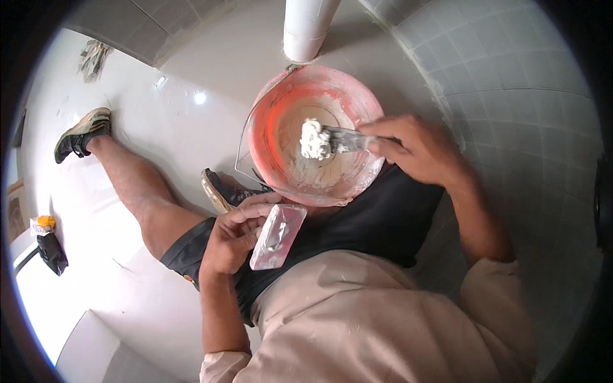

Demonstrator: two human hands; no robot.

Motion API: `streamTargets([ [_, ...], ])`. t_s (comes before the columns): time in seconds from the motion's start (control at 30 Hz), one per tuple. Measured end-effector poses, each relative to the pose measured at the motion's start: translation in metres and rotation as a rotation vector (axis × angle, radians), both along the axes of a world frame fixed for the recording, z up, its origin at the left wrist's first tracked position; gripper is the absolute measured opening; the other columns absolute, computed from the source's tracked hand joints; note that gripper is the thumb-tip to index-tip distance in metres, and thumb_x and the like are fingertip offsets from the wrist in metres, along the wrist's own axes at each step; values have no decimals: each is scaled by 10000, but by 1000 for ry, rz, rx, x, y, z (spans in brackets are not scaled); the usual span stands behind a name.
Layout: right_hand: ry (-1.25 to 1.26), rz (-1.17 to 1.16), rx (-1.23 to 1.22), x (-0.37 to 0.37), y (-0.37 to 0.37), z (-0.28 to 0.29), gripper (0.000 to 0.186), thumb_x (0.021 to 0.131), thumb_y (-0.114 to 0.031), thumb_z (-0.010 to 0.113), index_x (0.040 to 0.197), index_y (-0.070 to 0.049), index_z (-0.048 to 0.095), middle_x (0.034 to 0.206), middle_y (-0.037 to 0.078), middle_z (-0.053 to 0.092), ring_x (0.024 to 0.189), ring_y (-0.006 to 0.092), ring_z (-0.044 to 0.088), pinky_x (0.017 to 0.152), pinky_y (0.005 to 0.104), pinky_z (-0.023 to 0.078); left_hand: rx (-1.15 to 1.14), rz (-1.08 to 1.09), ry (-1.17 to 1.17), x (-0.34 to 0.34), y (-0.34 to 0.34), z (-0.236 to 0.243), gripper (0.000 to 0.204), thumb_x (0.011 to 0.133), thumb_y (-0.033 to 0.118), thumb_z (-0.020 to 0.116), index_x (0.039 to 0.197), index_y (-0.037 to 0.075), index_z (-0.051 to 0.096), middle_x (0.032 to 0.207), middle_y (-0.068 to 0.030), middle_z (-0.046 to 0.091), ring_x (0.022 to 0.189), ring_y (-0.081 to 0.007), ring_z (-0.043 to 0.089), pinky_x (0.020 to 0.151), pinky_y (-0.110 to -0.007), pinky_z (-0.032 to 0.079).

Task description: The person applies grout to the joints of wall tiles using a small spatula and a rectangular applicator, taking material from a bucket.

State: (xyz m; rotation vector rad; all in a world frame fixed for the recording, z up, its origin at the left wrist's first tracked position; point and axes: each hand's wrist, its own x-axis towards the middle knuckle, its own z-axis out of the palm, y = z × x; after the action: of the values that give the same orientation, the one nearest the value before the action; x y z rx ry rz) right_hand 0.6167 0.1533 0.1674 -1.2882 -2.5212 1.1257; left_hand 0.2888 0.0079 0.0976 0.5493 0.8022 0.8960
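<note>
A putty knife (348,140) is gripped in my right hand (424,150), its blade pointing left over the bucket. On the blade's end sits a lump of thick white paste (315,140). Below the knife stands a red bucket (260,137), its inside smeared with pale paste and its wire handle lowered to the left. My left hand (235,237) holds a clear, rectangular plastic plate (271,253) by its left edge, just in front of the bucket. A streak of white paste lies on that plate. My left fingers are partly hidden behind it.
A white pipe (306,38) rises from the floor behind the bucket. Grey tiled wall (517,121) runs along the right. My outstretched leg (137,182) lies to the left. A black bag (52,253) and a yellow-topped packet (43,225) are at the far left.
</note>
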Motion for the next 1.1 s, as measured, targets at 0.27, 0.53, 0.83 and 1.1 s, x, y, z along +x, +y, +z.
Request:
streamTargets([
  [0.27,491,-282,156,-1,-76,14,258,912,-20,600,1153,62,641,975,173,655,873,257,643,782,317,502,-250,204,-210,52,34,43,515,882,-92,552,1384,-58,444,1252,-168,614,1074,-232,658,915,-343,559],
  [0.53,505,-354,528,-15,-97,-7,539,727,156,633,1230,-36,652,1022,157,597,886,281,620,779,344,517,-233,208,-569,102,54,58,445,889,-65,540,1331,-55,494,1254,-188,616,1112,-269,647,973,-394,545],
  [0.83,244,-276,716,-3,-104,3,532,712,128,605,1209,-49,672,1046,165,561,888,317,583,769,396,505,-181,253,-600,105,49,51,457,866,-82,560,1320,-50,516,1237,-186,632,1093,-269,659,955,-394,559],
  [1.1,197,-355,662,16,-111,2,388,829,62,600,1209,-1,650,958,150,600,810,259,606,714,347,508,-104,273,-504,75,55,43,468,846,-71,569,1312,-53,529,1194,-179,658,1001,-259,691,875,-371,586],
])
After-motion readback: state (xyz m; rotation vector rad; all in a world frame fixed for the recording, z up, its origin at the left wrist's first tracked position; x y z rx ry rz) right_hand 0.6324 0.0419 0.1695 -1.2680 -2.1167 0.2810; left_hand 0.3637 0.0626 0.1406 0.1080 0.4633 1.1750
